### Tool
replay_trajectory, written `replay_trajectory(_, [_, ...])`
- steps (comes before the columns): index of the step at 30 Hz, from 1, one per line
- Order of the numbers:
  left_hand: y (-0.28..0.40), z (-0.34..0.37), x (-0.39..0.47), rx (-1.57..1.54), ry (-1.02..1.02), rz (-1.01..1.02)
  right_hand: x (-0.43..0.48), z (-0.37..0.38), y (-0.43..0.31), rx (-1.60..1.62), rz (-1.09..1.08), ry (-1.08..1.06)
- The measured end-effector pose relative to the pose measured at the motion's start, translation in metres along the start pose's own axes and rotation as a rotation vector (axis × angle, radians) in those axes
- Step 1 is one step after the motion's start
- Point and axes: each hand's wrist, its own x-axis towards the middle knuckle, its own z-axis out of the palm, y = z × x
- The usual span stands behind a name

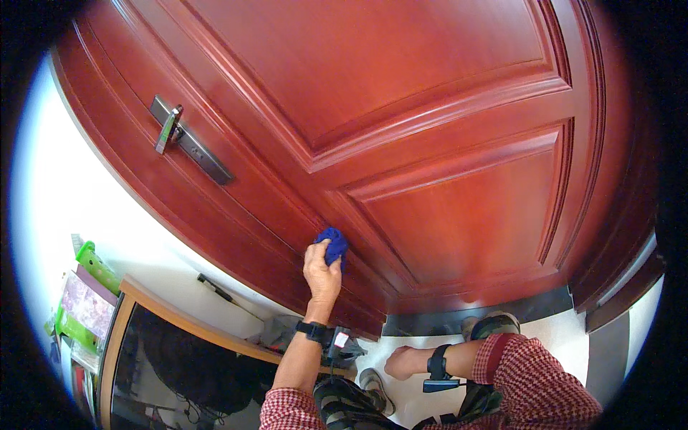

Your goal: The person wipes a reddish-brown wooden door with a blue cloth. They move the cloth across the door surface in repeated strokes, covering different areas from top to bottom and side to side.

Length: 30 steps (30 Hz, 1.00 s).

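My left hand (322,271) grips a crumpled blue cloth (333,246) and presses it against the moulded frame of a red-brown panelled wooden door (457,220), below and to the right of the metal lever handle (170,129) on its long plate. Low in front of my body, near my knee, my right hand (404,363) hangs with its fingers curled together. No object shows in it, though its palm side is hidden. Each wrist wears a black strap with a small device.
At lower left stands a wood-framed cabinet with a dark glass front (188,371). Green containers and folders (86,306) are stacked beside it. A dark plastic bag (274,330) lies by the door's foot. My shoes (376,389) stand on the pale floor near the dark threshold (430,321).
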Motion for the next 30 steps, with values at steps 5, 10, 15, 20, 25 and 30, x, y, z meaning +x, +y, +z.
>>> replay_trajectory(5, [0.023, -0.067, 0.109, -0.005, 0.402, 0.228, 0.012, 0.003, 0.008, -0.014, -0.004, -0.016])
replay_trajectory(10, [0.058, -0.087, 0.227, 0.077, 0.652, 0.305, 0.028, 0.032, 0.015, 0.008, -0.044, 0.227])
replay_trajectory(15, [0.050, -0.038, 0.180, 0.085, 0.650, 0.356, 0.024, 0.032, 0.014, -0.048, -0.052, 0.219])
replay_trajectory(20, [0.027, 0.022, 0.059, -0.028, 0.409, 0.169, 0.009, 0.021, -0.004, -0.101, 0.038, -0.032])
replay_trajectory(25, [0.017, 0.065, -0.041, -0.080, 0.205, -0.078, 0.011, 0.018, -0.007, -0.111, 0.066, -0.079])
replay_trajectory(30, [0.017, 0.042, -0.052, -0.142, -0.068, -0.295, 0.025, 0.011, 0.003, -0.077, -0.082, 0.095])
